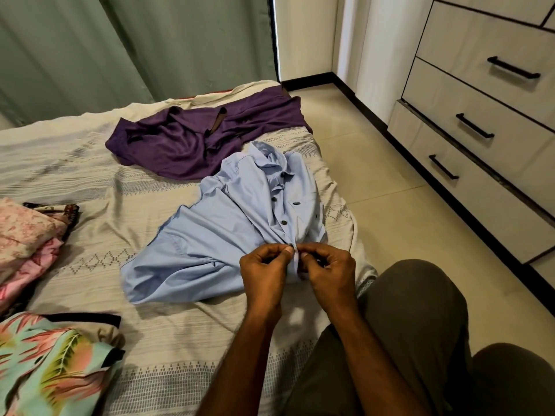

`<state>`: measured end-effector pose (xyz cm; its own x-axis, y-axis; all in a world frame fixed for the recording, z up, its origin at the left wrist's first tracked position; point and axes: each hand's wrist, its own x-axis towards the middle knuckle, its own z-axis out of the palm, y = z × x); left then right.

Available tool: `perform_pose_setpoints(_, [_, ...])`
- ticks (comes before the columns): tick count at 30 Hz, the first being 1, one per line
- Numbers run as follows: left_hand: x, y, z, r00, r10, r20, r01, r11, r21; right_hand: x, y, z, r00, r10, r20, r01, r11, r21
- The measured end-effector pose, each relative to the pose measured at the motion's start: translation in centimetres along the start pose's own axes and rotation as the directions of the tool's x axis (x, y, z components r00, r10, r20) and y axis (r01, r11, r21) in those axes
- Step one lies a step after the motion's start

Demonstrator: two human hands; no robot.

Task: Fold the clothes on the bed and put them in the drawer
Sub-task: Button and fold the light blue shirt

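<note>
Head view showed you seated at the edge of the bed [126, 187], with the light blue shirt [228, 223] spread front-up on it, collar away from you. Your left hand [265, 273] and right hand [329, 273] met at the shirt's button placket near the hem, each pinching the fabric between thumb and fingertips. A purple garment [192, 136] lay crumpled beyond the shirt. Pink clothes [27, 241] and a floral print garment [51, 364] sat at your left. The drawers [480, 121] stood closed across the floor to your right.
</note>
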<state>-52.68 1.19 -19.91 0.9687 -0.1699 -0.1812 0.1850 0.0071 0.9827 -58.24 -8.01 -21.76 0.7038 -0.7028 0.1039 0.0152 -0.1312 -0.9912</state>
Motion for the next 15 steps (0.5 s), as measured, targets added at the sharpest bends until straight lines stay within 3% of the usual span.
perform_pose_setpoints(3, [0.3, 0.0, -0.3, 0.999, -0.024, 0.027, 0.024, 1.0, -0.008, 0.1, -0.1, -0.1, 0.998, 0.04, 0.057, -0.042, 0.998, 0.045])
perform_pose_setpoints(15, [1.2, 0.3, -1.0, 0.995, -0.058, 0.087, 0.051, 0.995, 0.089, -0.1, 0.3, -0.2, 0.971, -0.22, 0.095, 0.237, 0.939, -0.247])
